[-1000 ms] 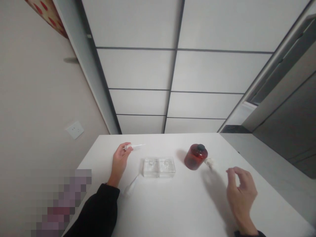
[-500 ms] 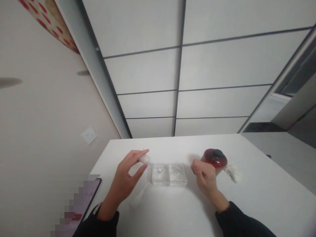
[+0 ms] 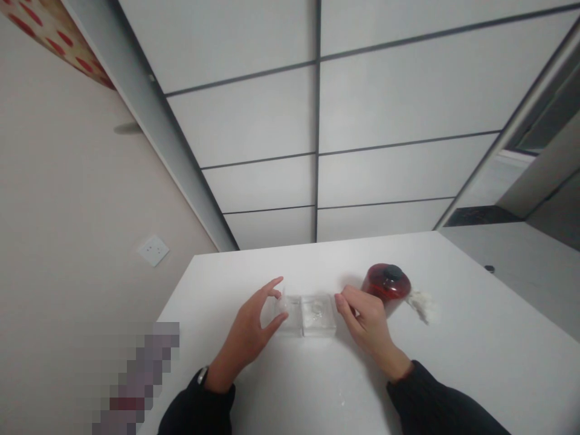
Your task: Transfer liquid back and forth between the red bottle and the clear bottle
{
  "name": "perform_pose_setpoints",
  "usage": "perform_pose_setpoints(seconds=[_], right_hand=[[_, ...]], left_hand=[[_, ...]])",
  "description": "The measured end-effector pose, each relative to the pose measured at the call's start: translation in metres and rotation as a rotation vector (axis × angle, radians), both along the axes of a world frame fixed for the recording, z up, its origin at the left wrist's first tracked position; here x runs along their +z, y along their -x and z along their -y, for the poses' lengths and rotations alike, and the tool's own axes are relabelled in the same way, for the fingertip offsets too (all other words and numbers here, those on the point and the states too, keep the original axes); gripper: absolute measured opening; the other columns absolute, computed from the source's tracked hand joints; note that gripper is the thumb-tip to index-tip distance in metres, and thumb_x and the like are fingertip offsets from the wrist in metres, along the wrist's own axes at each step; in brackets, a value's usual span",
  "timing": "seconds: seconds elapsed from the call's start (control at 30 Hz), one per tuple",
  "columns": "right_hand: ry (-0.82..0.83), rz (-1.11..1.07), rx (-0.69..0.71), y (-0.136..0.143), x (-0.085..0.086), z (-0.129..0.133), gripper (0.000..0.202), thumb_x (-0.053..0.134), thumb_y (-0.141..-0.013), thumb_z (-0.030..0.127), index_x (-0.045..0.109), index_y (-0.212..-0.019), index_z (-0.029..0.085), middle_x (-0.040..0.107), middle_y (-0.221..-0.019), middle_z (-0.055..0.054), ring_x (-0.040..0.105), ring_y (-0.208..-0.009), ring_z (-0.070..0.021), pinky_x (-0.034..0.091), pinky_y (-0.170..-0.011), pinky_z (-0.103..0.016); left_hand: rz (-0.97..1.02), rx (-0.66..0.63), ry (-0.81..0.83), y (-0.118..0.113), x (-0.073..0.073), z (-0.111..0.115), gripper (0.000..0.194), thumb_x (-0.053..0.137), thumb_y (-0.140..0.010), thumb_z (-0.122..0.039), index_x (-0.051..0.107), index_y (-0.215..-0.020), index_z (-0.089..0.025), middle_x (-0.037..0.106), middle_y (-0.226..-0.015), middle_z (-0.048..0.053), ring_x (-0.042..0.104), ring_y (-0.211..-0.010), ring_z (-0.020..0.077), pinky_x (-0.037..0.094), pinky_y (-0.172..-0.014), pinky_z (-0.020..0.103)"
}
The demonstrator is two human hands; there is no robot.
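Clear two-part box (image 3: 319,330), glossy, between left hand (image 3: 249,326) around a whitish piece (image 3: 281,304) and curled right hand (image 3: 369,313), hold unclear.

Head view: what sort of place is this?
Probably a room in a home, though it could be a small office: a plain white table stands before large white panels that look like wardrobe doors, with a wall socket at left.
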State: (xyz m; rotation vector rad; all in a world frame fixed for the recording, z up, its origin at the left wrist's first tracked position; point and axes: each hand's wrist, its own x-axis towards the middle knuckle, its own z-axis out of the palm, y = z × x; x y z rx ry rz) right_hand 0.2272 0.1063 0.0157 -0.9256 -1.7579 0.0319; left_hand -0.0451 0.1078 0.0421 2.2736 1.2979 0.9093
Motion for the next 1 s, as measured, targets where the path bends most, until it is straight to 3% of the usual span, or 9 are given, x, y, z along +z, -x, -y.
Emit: perform_pose_setpoints(seconds=[0.1,0.23,0.3,0.43,0.53,0.6,0.7,0.87,1.0], right_hand=[[0.022,0.008,-0.008,0.002,0.0,0.0,0.04,0.05,-0.11,0.018,0.043,-0.071,0.023,0.043,-0.062,0.005,0.042,-0.053,-0.0113,0.032,-0.053,-0.027],[0.042,0.006,0.028,0.003,0.001,0.003,0.035,0.051,-0.109,0.019,0.048,-0.074,0.023,0.046,-0.064,0.004,0.045,-0.054,-0.0117,0.035,-0.053,-0.026],[0.051,-0.011,0.049,0.002,0.002,0.004,0.032,0.052,-0.109,0.018,0.051,-0.077,0.022,0.05,-0.065,0.004,0.047,-0.054,-0.0119,0.036,-0.054,-0.026],[0.073,-0.022,0.091,0.0,0.001,0.004,0.029,0.055,-0.107,0.018,0.055,-0.079,0.022,0.053,-0.067,0.004,0.05,-0.055,-0.0113,0.038,-0.055,-0.026],[0.079,-0.026,0.093,0.0,-0.002,0.003,0.028,0.055,-0.108,0.02,0.056,-0.079,0.022,0.054,-0.067,0.004,0.051,-0.056,-0.0118,0.038,-0.055,-0.026],[0.08,-0.031,0.085,0.001,-0.003,0.003,0.029,0.054,-0.108,0.021,0.056,-0.079,0.022,0.054,-0.067,0.003,0.053,-0.057,-0.0126,0.039,-0.056,-0.027],[0.094,-0.032,0.084,0.001,-0.003,0.003,0.029,0.055,-0.108,0.021,0.057,-0.078,0.022,0.056,-0.067,0.003,0.053,-0.056,-0.0131,0.039,-0.054,-0.028],[0.128,-0.059,0.081,0.001,-0.002,0.005,0.03,0.055,-0.108,0.024,0.054,-0.078,0.023,0.055,-0.067,0.002,0.051,-0.057,-0.0149,0.037,-0.054,-0.03],[0.175,-0.086,0.085,-0.002,-0.007,0.002,0.022,0.054,-0.109,0.03,0.054,-0.088,0.024,0.061,-0.085,-0.002,0.06,-0.079,-0.02,0.048,-0.073,-0.033]], left_hand=[[-0.006,0.016,0.004,-0.002,-0.006,0.0,0.049,0.069,-0.099,-0.027,0.054,-0.146,-0.027,0.072,-0.137,0.008,0.066,-0.136,0.0272,0.05,-0.122,0.049],[-0.043,0.053,-0.011,-0.002,-0.002,0.013,0.067,0.071,-0.099,-0.033,0.04,-0.159,-0.028,0.071,-0.137,0.008,0.066,-0.135,0.0244,0.05,-0.121,0.046],[-0.084,0.106,-0.023,0.009,0.0,0.024,0.065,0.067,-0.102,-0.035,0.04,-0.16,-0.029,0.069,-0.14,0.008,0.065,-0.135,0.0231,0.051,-0.12,0.043],[-0.184,0.348,-0.06,0.071,0.001,0.047,0.04,0.049,-0.105,-0.028,0.059,-0.144,-0.024,0.069,-0.143,0.012,0.063,-0.137,0.0279,0.049,-0.121,0.051],[-0.251,0.578,-0.074,0.134,0.001,0.066,0.052,0.045,-0.093,-0.012,0.059,-0.142,-0.02,0.076,-0.128,0.012,0.067,-0.128,0.0317,0.05,-0.117,0.057],[-0.297,0.695,-0.06,0.169,0.001,0.079,0.061,0.045,-0.087,-0.01,0.055,-0.147,-0.017,0.079,-0.125,0.014,0.067,-0.124,0.0356,0.052,-0.112,0.061],[-0.353,0.754,-0.038,0.199,-0.001,0.095,0.064,0.047,-0.085,-0.014,0.054,-0.149,-0.017,0.082,-0.118,0.012,0.07,-0.121,0.037,0.056,-0.107,0.059],[-0.384,0.715,-0.043,0.204,-0.001,0.105,0.057,0.047,-0.088,-0.021,0.059,-0.143,-0.018,0.08,-0.125,0.013,0.073,-0.119,0.0368,0.059,-0.106,0.057],[-0.345,0.609,-0.062,0.176,-0.002,0.103,0.043,0.048,-0.097,-0.033,0.062,-0.137,-0.021,0.076,-0.133,0.014,0.072,-0.125,0.0343,0.058,-0.11,0.054]])
